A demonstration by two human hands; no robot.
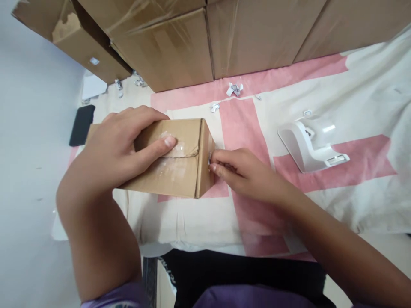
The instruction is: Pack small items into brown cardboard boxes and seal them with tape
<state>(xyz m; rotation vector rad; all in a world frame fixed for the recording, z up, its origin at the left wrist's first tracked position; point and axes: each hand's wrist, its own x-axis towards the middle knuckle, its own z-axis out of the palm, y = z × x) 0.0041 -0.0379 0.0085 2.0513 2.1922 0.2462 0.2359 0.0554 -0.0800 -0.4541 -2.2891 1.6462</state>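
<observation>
A small brown cardboard box (183, 175) with clear tape over its flap lies tilted in front of me, above the cloth. My left hand (128, 141) wraps over its top, the thumb pressed near the taped seam and the other fingers mostly hidden behind it. At the box's right end, my right hand (239, 171) is closed in a pinch against the end face. A small whitish bit shows at the fingertips, too small to name.
Large cardboard boxes (257, 34) line the back of the cloth-covered table (199, 218). A white curved plastic tape dispenser (305, 145) stands at right. Crumpled paper scraps (235, 89) lie behind the small box. A black phone (81, 125) rests at left by the wall.
</observation>
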